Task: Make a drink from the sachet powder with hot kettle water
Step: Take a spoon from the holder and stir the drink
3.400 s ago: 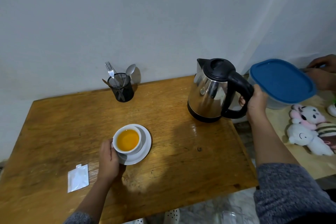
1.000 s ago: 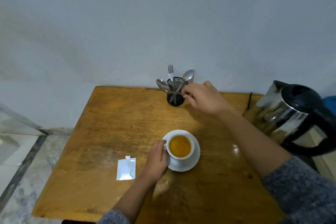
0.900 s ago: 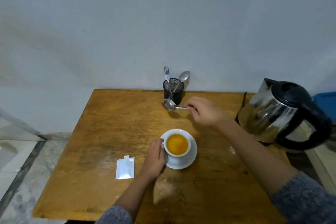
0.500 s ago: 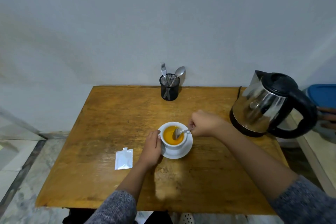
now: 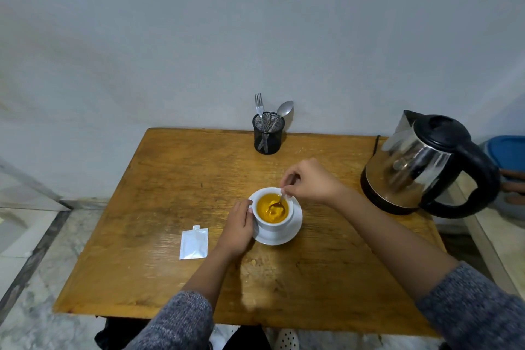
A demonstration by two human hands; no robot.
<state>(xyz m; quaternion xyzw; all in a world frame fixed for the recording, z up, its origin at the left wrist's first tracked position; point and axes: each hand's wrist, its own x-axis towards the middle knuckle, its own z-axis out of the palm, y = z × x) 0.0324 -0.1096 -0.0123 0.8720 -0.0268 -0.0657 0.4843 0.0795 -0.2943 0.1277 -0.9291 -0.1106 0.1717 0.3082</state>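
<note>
A white cup [image 5: 273, 224] full of orange drink stands on a white saucer [image 5: 292, 231] in the middle of the wooden table [image 5: 170, 185]. My left hand [image 5: 237, 229] grips the cup's left side. My right hand [image 5: 309, 180] is just above the cup's far right rim, pinching the handle of a metal spoon [image 5: 279, 202] whose bowl is dipped in the drink. The torn silver sachet [image 5: 194, 242] lies flat to the left of my left hand. The steel kettle [image 5: 420, 162] with black lid and handle stands at the table's right edge.
A black mesh holder [image 5: 268, 133] with a fork and a spoon stands at the table's back edge against the wall. A blue-lidded container [image 5: 508, 150] shows behind the kettle. Marble floor lies to the left of the table.
My right hand left the kettle, took a spoon from the mesh holder, brought it to the cup and dipped it in the drink. My left hand stayed on the cup.
</note>
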